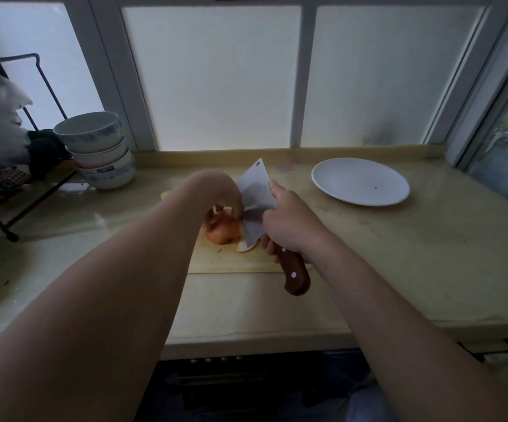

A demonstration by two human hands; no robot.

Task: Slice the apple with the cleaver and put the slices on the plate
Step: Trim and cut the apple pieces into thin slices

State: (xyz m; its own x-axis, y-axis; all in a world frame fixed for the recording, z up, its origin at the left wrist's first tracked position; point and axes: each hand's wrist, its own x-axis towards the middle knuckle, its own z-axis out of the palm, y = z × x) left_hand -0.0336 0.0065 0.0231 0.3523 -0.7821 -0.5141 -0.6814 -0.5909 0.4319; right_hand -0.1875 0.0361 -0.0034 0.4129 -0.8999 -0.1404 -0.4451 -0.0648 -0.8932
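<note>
The apple (223,229) sits on the cutting board (225,261), pretty much mid-table (398,254). The left hand (216,193) is curled over the top of it, fingers pinning it down. The right hand (289,223) is wrapped tight round the wooden handle of the cleaver (255,202), and the blade is up against the apple's 3 o'clock side with the edge down toward the board. One pale slice (244,246) lies on the board at about 5 o'clock from the apple, just under the heel of the blade. The plate (325,184) is out at 2 o'clock, well apart from the board, and has no slices on it that I can see, only a tiny dark speck. There's a stack of bowls (100,147) at 10 o'clock, not part of this.

Handling-wise, my read is that the apple is firm and round, so it'll want to roll. The freshly cut face will be wet and slick too. I'd hold it on the 9 o'clock side, away from the blade, with the fingertips tucked back.

The cleaver looks broad and heavy, so let the weight do the cutting and keep the grip high on the handle near the blade. The slices should be light, slippery and a bit snappable. I'd pinch them by the skin edge, or scoop them onto the flat of the blade for the trip to the plate.

Most of the apple looks uncut, so I'd call this early on.
</note>
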